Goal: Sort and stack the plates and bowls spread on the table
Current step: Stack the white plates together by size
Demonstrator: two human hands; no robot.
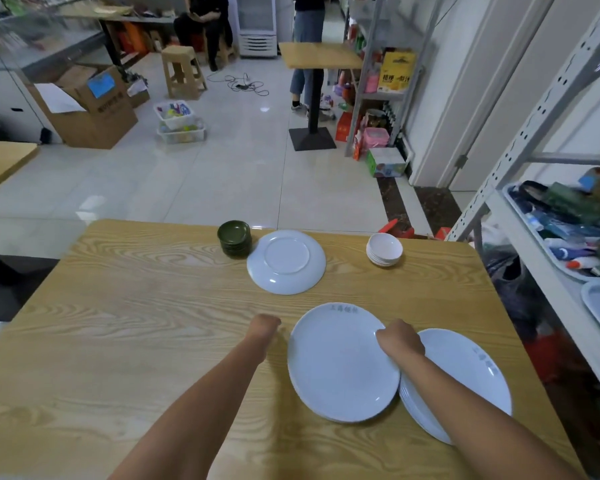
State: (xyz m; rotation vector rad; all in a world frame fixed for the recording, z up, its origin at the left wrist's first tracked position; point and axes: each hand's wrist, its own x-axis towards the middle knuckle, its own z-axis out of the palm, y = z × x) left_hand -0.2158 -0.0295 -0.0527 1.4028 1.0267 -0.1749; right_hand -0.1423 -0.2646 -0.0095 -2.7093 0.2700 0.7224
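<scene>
1. The right hand (400,339) pinches the right rim of the centre plate (336,368), low and right of centre in the frame. Its thumb lies on the top face and the other fingers curl out of sight under the edge.
2. The left hand (264,325) sits just left of that plate, apart from its rim. Its fingers bend away from the camera, so I cannot tell whether they are closed or hold anything.
3. The centre plate overlaps the right stack (471,379) of matching white plates at lower right, and more rims seem to lie under it.
4. Step in hand, as I judge it: merging the large plates into one pile.
5. The next move likely needs the held plate lifted clear and set squarely on the matching pile, with the left hand steadying the far rim.
6. One upturned plate (286,261) lies above centre, still to be turned and stacked.
7. The green bowls (234,237) just left of it and the white bowls (384,250) to its right are already nested.
8. All rest on a wood-grain table (136,323).
9. Beyond it is a tiled floor, with a stool (182,71) and a cardboard box (94,109) at upper left and metal shelving (551,109) down the right edge.
</scene>
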